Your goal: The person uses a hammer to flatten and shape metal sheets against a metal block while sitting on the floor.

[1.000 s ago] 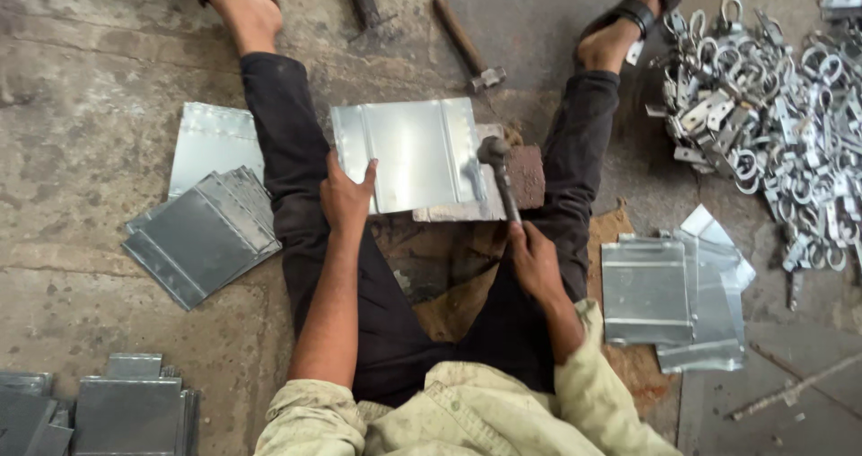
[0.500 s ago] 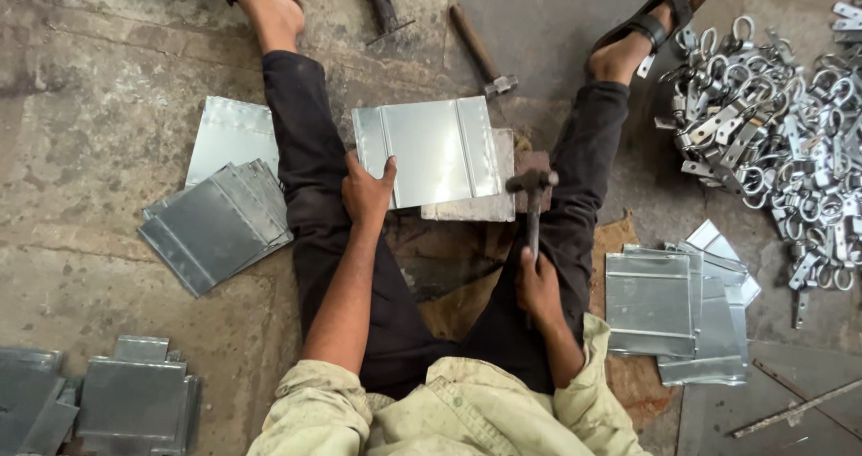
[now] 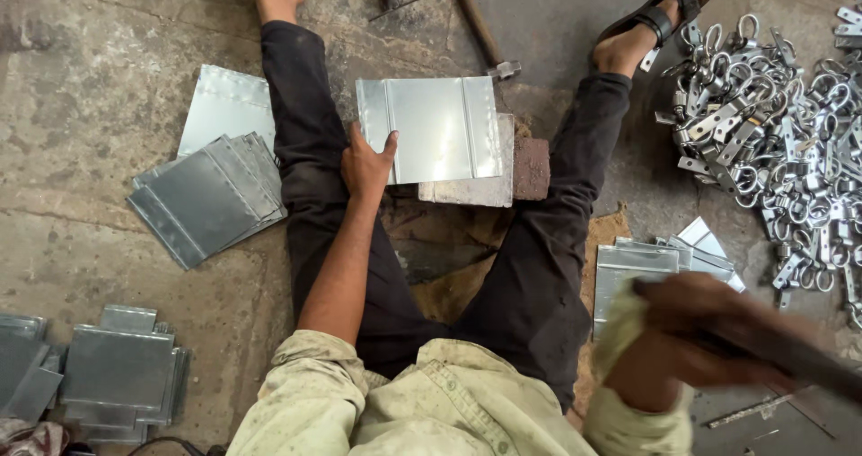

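Note:
I sit on the floor with my legs spread. My left hand (image 3: 366, 166) presses on the near left edge of a shiny ribbed metal sheet (image 3: 431, 128), which lies on a flat block (image 3: 476, 189) between my legs. A reddish brick (image 3: 532, 168) lies against that block's right side. My right hand (image 3: 696, 330) is raised at the lower right, blurred with motion, gripping the dark handle of a hammer (image 3: 799, 357) whose head is out of view.
Stacks of grey metal sheets lie at my left (image 3: 211, 196), lower left (image 3: 117, 371) and right (image 3: 651, 267). A heap of metal rings and clips (image 3: 781, 142) fills the upper right. A second hammer (image 3: 485, 34) lies on the floor beyond the sheet.
My right hand has swung the hammer up and back, from the sheet's right edge to the lower right. The left hand stays on the sheet.

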